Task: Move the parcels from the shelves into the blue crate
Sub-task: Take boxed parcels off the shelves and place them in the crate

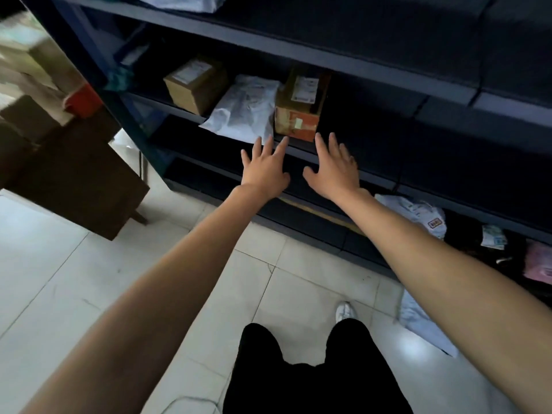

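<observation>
At the middle shelf (179, 110), left hand (264, 171) and right hand (334, 171) were extended empty, fingers spread; orange-fronted box (298, 115) probably to be gripped next.

Orange-brown box (298, 115) upright just past fingertips of left hand (265, 171) and right hand (334, 170); white mailer (243, 112) flat beside it, leftward; brown carton (195, 83) farther left.

Our two bare arms stretched far forward side by side, our left hand (265, 170) palm down, fingers straight and spread, our right hand (334, 171) near it on the right, flat and spread too, thumbs pointing toward each other, hands apart
</observation>
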`<state>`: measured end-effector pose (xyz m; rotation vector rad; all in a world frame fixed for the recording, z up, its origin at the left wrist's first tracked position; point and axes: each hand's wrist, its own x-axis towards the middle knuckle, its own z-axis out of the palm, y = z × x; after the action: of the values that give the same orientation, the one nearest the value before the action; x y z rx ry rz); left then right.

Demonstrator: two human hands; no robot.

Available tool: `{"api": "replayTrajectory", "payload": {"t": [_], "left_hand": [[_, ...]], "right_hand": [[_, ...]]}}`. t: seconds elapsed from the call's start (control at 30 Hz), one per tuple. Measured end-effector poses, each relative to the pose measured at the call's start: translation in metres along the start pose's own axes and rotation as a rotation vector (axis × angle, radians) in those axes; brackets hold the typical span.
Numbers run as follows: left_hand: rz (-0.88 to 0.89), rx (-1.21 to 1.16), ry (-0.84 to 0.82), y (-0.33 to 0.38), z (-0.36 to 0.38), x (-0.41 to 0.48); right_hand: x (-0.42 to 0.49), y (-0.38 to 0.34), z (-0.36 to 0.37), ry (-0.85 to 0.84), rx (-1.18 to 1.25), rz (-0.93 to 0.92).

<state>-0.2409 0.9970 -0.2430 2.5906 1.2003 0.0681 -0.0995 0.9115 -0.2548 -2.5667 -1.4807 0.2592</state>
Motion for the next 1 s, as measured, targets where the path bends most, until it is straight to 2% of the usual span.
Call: {"api": "replayTrajectory", "payload": {"t": [0.27,0.5,0.7,1.0], "left_hand": [[0.084,0.014,-0.006,-0.031,-0.028,-0.027],[0.164,0.010,-0.029,0.008,-0.044,-0.044],[0.319,0.030,-0.042,0.102,-0.053,-0.064],[0.574,0.028,-0.064,0.308,-0.014,-0.148]], "right_hand": [[-0.046,-0.035,-0.008,0.041,0.015,0.109],[-0.076,-0.022,-0.042,0.095,0.016,0.176],[-0.132,0.038,-0.088,0.190,0.058,0.282],[-0.291,0.200,-0.146,0.290,0.041,0.512]]}}
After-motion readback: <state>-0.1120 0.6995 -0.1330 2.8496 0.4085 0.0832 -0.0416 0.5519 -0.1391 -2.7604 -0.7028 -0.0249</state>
